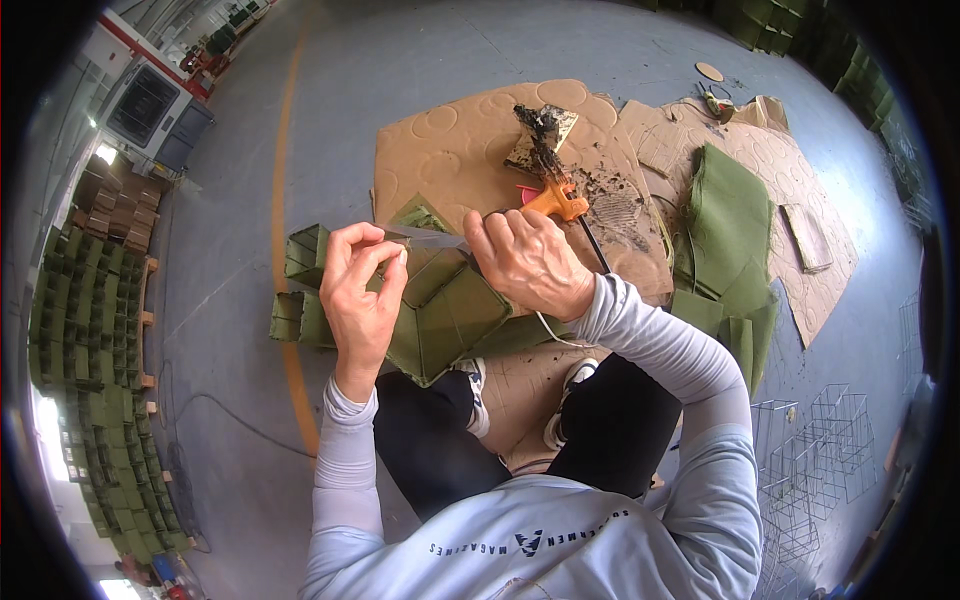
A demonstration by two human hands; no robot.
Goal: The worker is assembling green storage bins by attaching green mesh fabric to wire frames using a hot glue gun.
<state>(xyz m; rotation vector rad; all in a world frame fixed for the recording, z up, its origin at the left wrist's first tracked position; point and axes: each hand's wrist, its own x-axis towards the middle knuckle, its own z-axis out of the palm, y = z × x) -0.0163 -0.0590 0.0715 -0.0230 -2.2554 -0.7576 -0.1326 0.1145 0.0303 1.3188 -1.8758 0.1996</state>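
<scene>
My right hand [530, 262] is closed round the dark handle of a knife, whose pale flat blade [428, 238] points left. At the blade's tip, my left hand [362, 290] pinches thumb against fingers; what it holds, if anything, is too small to make out. Beneath both hands lies a green fabric box [445, 310] with stitched, folded panels, partly hidden by them. Just beyond my right hand, an orange glue gun [560, 200] rests on the cardboard, its white cord [550, 330] trailing toward my knees. A blackened, residue-caked piece [540, 140] sits behind it.
Flattened cardboard [440, 140] covers the floor ahead, with dark crumbs near the glue gun. Green fabric pieces [730, 220] lie to the right. Wire frames [820, 450] stand at lower right. Stacked green boxes [90, 320] line the left, near a loose cable [235, 412].
</scene>
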